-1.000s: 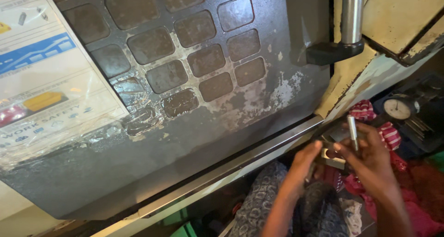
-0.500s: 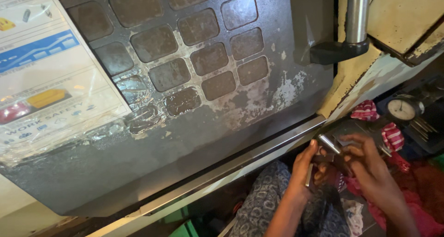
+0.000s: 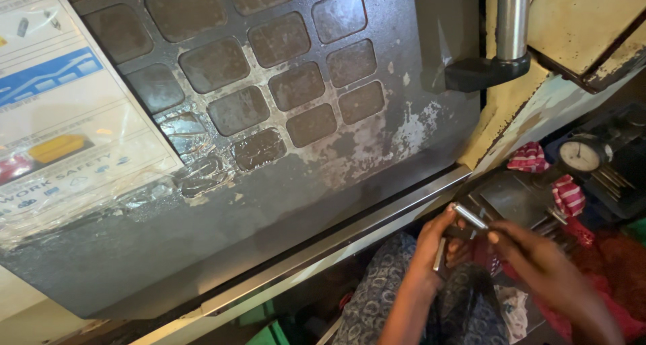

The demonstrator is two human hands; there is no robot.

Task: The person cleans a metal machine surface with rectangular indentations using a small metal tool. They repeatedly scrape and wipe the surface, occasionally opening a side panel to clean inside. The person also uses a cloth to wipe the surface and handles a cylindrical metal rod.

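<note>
Biggest thing in view is the dark machine panel (image 3: 269,203), a worn grey slab with a grid of square raised pads, paint flaking off toward its lower right. A laminated poster (image 3: 60,116) with blue and yellow graphics is stuck over its left side, the plastic wrinkled at the bottom. Along the panel's lower edge runs a shiny metal rail (image 3: 336,247), slanting up to the right. Top right there's a polished steel column (image 3: 513,18) sitting in a black clamp, next to a cream-painted machine body (image 3: 585,22) with chipped edges.

Lower right is cluttered: a dial gauge (image 3: 580,156) with a white face, and a red and white checked cloth (image 3: 531,158) just beside it.

Down at the bottom, the left hand (image 3: 441,240) is curled shut around a small metal tool (image 3: 439,254), the thin shaft poking down out of the fist. The right hand (image 3: 531,251) pinches a short shiny metal pin (image 3: 470,216) between fingertips, holding it just above the left hand, over the lap in patterned fabric.
</note>
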